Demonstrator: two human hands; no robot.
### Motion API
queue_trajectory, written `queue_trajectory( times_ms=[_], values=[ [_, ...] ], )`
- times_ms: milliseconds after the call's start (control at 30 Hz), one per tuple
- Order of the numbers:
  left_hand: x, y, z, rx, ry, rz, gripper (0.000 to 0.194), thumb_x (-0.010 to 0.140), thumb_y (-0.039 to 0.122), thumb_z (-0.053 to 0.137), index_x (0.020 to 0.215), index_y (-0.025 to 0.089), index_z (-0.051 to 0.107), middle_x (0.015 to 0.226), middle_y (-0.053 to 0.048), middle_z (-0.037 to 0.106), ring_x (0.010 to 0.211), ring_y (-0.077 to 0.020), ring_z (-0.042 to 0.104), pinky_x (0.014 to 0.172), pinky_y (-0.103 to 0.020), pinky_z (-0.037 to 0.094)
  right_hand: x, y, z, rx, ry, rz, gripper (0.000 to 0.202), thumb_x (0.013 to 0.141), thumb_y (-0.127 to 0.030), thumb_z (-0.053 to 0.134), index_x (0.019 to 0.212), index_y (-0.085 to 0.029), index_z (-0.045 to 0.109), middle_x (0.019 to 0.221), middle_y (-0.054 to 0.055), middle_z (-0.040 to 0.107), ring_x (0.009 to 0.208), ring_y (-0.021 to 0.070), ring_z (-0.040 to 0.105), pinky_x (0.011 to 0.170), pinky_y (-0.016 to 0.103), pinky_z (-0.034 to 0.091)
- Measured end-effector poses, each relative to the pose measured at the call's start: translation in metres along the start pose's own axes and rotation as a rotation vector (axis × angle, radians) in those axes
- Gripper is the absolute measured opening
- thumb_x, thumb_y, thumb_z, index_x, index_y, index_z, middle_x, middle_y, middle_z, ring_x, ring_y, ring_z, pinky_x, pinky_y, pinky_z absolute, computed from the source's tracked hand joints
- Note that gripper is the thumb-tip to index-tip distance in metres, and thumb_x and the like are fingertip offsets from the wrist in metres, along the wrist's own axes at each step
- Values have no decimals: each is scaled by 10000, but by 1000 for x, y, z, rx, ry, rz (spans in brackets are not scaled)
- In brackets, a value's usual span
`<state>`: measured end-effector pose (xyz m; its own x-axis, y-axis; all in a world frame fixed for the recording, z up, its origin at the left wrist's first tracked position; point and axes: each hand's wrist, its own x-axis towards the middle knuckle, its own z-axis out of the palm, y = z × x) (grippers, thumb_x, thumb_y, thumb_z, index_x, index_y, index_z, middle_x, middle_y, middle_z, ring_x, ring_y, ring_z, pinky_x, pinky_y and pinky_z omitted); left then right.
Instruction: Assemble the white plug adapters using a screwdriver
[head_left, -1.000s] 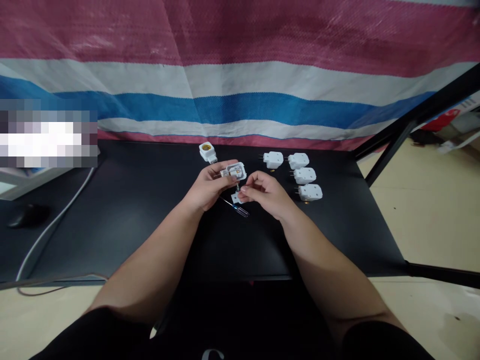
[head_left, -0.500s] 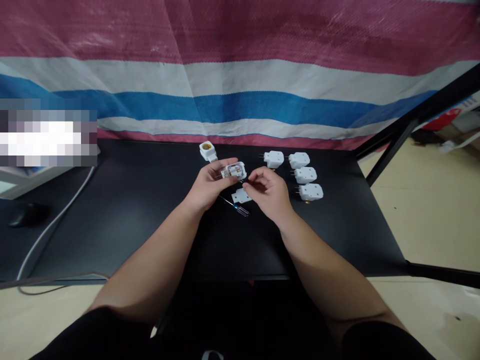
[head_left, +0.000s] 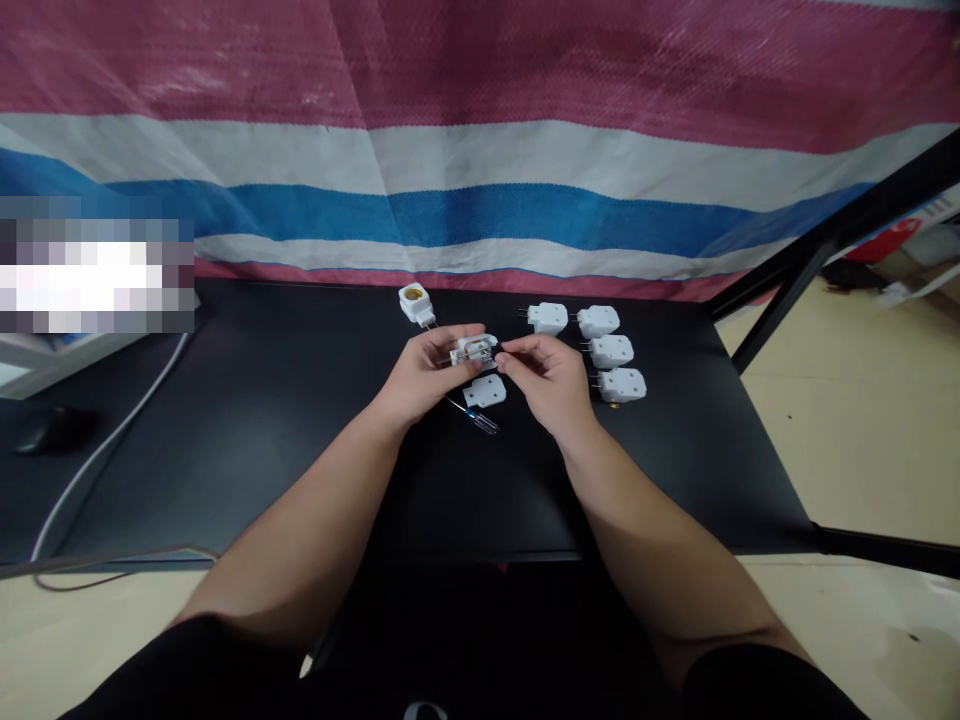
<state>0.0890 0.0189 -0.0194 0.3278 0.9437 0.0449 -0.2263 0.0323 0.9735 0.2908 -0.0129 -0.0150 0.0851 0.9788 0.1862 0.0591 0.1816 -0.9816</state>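
My left hand (head_left: pixel 420 378) is closed around a white plug housing (head_left: pixel 486 342) that lies open, with metal parts showing inside and prongs pointing left. At the housing's right end, the thumb and forefinger of my right hand (head_left: pixel 551 378) are pinched together; whatever they hold is too small to make out. Just below, a flat white cover (head_left: pixel 487 391) with small holes rests on the black table. A screwdriver (head_left: pixel 481 421) with a clear bluish handle lies beside it, its shaft reaching under my left hand.
Behind my left hand stands a white lamp-socket plug (head_left: pixel 415 300) with a brass-coloured inside. Several closed white plugs (head_left: pixel 611 350) sit on the right of the table (head_left: pixel 285 460). A black mouse (head_left: pixel 56 430) and a cable (head_left: pixel 124 430) are at the left. A striped sheet (head_left: pixel 480 215) hangs behind.
The housing has tilted in my left hand and shifted slightly. My right fingers have moved a little right and closed at its end, and the cover below now shows more fully.
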Motion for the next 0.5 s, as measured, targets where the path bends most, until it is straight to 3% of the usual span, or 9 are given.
queue_trajectory(
  times_ms=[500],
  values=[
    [-1,0,0,-5,-15,2,549,777,296,1002,1287,217,816,1210,-81,854,1025,-215,827,941,-340,678,5,1,-1,68,-43,125,360,782,-531,940,922,-248,766,909,35,805,863,231,776,902,471,662]
  ],
)
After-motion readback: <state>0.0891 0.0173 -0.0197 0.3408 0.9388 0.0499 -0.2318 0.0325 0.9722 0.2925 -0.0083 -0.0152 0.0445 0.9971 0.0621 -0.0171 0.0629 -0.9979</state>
